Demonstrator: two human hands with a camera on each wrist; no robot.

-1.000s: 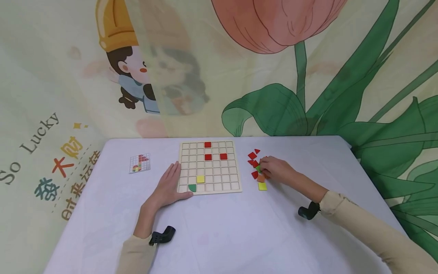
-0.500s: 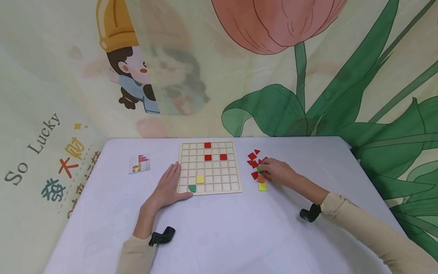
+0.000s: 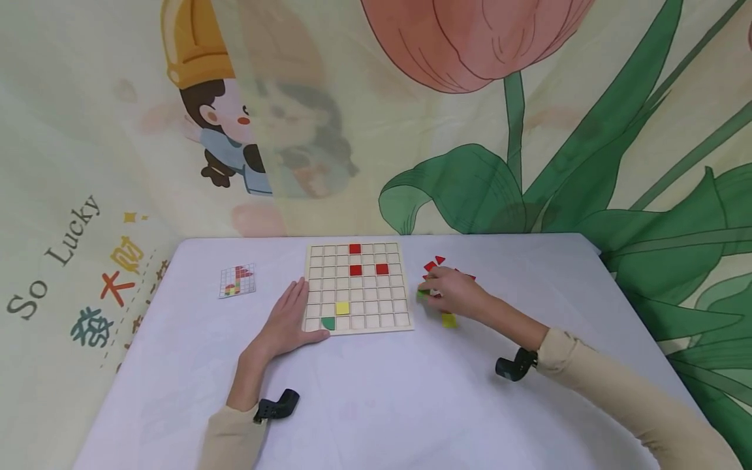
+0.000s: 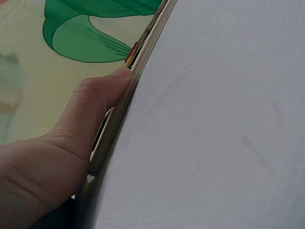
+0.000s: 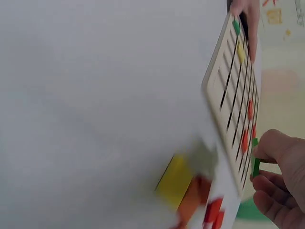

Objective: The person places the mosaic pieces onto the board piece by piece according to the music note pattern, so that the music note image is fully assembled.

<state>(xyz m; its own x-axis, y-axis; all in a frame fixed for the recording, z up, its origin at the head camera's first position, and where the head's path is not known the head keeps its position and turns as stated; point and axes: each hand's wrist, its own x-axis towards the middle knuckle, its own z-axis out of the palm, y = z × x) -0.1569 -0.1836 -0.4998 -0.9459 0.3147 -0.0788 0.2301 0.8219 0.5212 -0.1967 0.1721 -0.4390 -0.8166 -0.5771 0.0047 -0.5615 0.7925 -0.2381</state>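
A pale wooden grid board [image 3: 360, 295] lies mid-table. It bears three red square tiles [image 3: 355, 270], a yellow square [image 3: 343, 308] and a dark green rounded tile [image 3: 328, 323]. My left hand [image 3: 288, 320] rests against the board's left side with straight fingers, the thumb touching its front edge. In the left wrist view, the thumb [image 4: 90, 105] lies along that edge. My right hand [image 3: 457, 290] pinches a green tile [image 5: 256, 160] between thumb and fingers, just right of the board. Beneath that hand, loose red tiles [image 3: 440, 260] and a yellow tile [image 3: 449, 320] are partly hidden.
A small pattern card [image 3: 237, 281] with a coloured grid lies left of the board. In the right wrist view, orange [image 5: 190, 198] and red tiles [image 5: 213, 210] look blurred beside the yellow one. A printed cloth backdrop [image 3: 329, 215] rises behind the white-covered table [image 3: 376, 398].
My right hand has picked the green tile out of the loose pile and moved left towards the board with it. The left hand has stayed at the board.
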